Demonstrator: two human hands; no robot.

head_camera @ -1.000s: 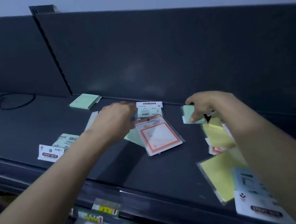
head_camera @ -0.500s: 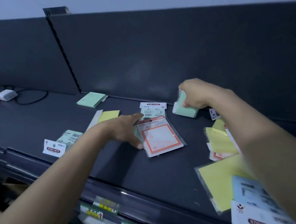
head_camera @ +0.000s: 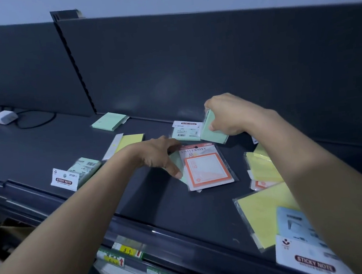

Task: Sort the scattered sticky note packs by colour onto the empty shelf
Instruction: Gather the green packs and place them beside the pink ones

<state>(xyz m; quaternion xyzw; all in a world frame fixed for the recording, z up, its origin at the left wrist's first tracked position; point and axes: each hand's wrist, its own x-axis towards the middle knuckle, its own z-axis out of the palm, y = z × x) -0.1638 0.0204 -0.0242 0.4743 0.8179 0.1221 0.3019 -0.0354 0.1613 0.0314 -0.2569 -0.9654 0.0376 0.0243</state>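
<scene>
Right hand (head_camera: 229, 116), centre right: fingers pinch green pack (head_camera: 213, 131), tilted, just beside labelled green pack (head_camera: 186, 133). Left hand (head_camera: 155, 154), centre: fingers spread, thumb touching half-hidden green pack (head_camera: 175, 158) under orange-framed pack (head_camera: 207, 167). Yellow packs (head_camera: 262, 166) crowd right. Open shelf (head_camera: 65, 143) room left, lower centre.

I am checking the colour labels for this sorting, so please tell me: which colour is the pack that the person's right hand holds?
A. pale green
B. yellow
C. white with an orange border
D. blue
A: the right hand grips a pale green pack and holds it tilted, with the fingers curled over its upper edge.
</scene>
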